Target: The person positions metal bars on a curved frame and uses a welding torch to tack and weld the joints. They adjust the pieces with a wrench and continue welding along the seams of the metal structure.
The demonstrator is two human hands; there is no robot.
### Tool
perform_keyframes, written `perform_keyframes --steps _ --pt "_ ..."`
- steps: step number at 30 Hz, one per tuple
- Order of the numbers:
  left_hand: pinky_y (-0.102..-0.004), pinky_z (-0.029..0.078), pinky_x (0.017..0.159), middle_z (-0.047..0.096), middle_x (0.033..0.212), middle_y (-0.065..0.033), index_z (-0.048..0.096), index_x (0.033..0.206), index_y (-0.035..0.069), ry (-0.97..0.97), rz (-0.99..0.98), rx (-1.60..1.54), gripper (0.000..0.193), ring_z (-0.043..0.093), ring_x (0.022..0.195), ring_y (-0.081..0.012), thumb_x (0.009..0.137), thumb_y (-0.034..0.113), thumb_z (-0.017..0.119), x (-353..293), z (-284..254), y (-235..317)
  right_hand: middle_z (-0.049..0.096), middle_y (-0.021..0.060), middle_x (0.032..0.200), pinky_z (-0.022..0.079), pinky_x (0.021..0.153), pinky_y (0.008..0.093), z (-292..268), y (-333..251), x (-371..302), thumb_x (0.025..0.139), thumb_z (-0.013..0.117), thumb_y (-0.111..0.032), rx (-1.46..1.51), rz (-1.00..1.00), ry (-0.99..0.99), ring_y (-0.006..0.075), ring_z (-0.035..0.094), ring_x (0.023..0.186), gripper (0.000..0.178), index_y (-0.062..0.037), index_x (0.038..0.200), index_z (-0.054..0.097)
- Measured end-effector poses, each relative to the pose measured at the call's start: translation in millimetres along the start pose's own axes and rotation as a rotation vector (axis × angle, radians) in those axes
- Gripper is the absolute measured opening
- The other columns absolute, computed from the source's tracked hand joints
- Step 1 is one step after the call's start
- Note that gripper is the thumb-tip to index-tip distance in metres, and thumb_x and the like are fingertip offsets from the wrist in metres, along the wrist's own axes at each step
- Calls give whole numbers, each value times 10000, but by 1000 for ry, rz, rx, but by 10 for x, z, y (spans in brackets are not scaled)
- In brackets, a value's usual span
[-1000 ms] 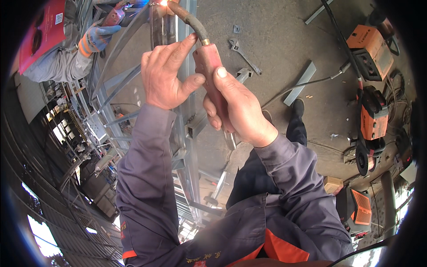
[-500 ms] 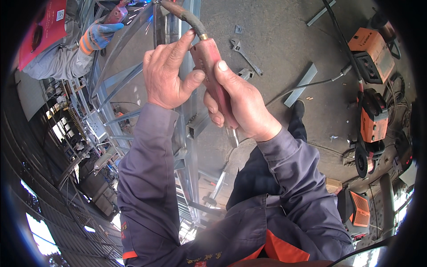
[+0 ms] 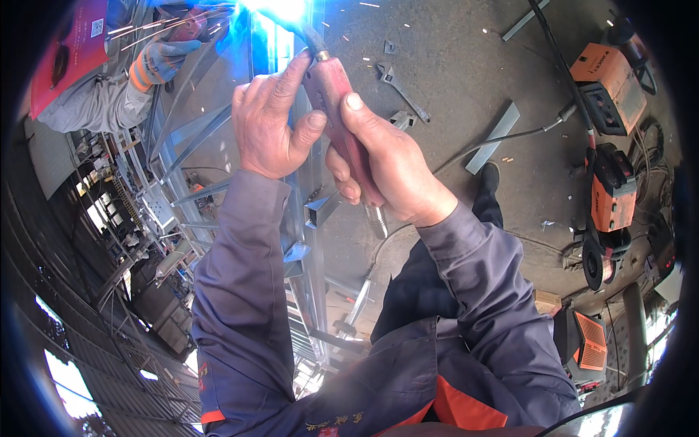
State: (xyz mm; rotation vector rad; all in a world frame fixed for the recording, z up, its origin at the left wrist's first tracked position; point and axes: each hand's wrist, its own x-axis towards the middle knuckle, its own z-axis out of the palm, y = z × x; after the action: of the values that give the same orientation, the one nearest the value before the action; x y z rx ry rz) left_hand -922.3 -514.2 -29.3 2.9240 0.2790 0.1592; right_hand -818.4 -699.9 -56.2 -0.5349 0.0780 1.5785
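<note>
My right hand is wrapped round the red handle of a welding torch, its thumb lying along the top. The torch's curved neck reaches to the upper edge, where a bright blue-white welding arc burns and hides the tip. My left hand is beside the handle with fingers apart; the forefinger reaches up to the base of the neck, steadying or touching it. Under the arc and my left hand runs a grey metal frame of square tubes.
At the upper left a co-worker's gloved hand holds another red torch with sparks around it. An adjustable wrench and a flat metal strip lie on the floor. Orange welding machines and cables stand at the right.
The bright arc has lit at the torch tip, with sparks and blue light over the frame. My right hand and the torch have shifted slightly left and up.
</note>
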Motion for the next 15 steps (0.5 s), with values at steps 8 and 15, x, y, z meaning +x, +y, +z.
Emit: perform_keyframes --steps 8,15 --pt "-384 413 835 725 1021 -13 644 1414 158 76 31 -15 734 638 897 -205 945 712 543 59 50 29 551 48 706 376 419 252 -1 15 -19 1082 376 -618 -1 2 29 137 526 511 586 -63 1119 561" --pt "-382 415 830 724 929 12 759 1200 150 -9 57 65 524 633 884 -207 892 570 701 79 -29 85 541 52 736 399 480 262 -6 91 -427 1096 332 -598 -54 -17 152 148 499 542 610 -60 1331 498"
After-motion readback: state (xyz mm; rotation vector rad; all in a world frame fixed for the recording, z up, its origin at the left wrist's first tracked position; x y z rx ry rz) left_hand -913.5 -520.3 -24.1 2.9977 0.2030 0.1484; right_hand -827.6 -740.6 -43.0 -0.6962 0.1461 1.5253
